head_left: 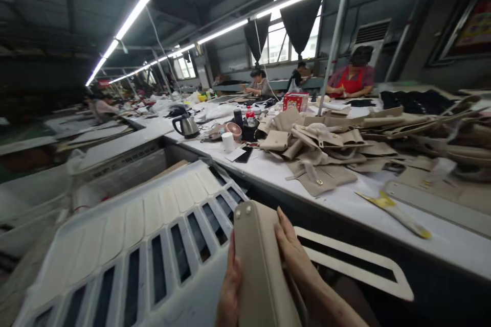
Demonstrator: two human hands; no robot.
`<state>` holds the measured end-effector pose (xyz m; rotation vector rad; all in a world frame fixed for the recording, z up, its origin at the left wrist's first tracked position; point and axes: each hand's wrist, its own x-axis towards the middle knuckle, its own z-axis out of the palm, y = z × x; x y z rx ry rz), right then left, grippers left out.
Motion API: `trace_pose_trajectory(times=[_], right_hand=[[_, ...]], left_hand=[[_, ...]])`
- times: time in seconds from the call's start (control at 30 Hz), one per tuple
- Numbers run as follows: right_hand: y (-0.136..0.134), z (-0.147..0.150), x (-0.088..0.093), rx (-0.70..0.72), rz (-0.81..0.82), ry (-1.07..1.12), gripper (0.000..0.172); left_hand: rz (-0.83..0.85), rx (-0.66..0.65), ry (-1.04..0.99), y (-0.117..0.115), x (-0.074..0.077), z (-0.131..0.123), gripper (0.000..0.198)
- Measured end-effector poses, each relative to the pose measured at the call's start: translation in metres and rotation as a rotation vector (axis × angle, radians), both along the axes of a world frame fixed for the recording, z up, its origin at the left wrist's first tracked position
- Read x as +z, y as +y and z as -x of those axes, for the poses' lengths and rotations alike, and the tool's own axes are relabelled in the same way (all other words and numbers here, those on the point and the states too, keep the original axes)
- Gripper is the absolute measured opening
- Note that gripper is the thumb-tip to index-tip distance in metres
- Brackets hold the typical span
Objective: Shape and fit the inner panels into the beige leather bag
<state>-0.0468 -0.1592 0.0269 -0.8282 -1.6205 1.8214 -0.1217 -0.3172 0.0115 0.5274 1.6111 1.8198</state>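
Between my two hands stands a beige handbag point(253, 265), with a narrow flat panel facing up and two small metal studs near its far end. My left hand point(229, 286) presses against the bag's left side, its fingers partly hidden. Along the right side lies my right hand point(293, 253), fingers together and pressed on the bag's wall. The bag's lower part is cut off by the frame. Just beyond my right hand is a cream slotted frame point(401, 283), beside the table edge.
A white slotted crate point(187, 273) bearing pale strips stands at left. On the white table point(268, 176) lie a heap of beige bag pieces point(326, 138), a yellow-stained tool point(399, 214), a kettle point(187, 126) and a white cup point(227, 142). A person in a red apron point(351, 82) sits across.
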Motion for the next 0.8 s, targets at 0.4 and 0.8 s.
trace_pose_trajectory(times=[0.4,0.8], right_hand=[[-0.047,-0.054,0.036,-0.009,-0.434,-0.271,0.06],[-0.04,-0.065,0.026,-0.131,-0.398,-0.111,0.042]], left_hand=[[-0.011,0.087,0.187,0.023,0.019,-0.042,0.062],[0.04,0.252,0.313,0.043,0.025,-0.044,0.044]])
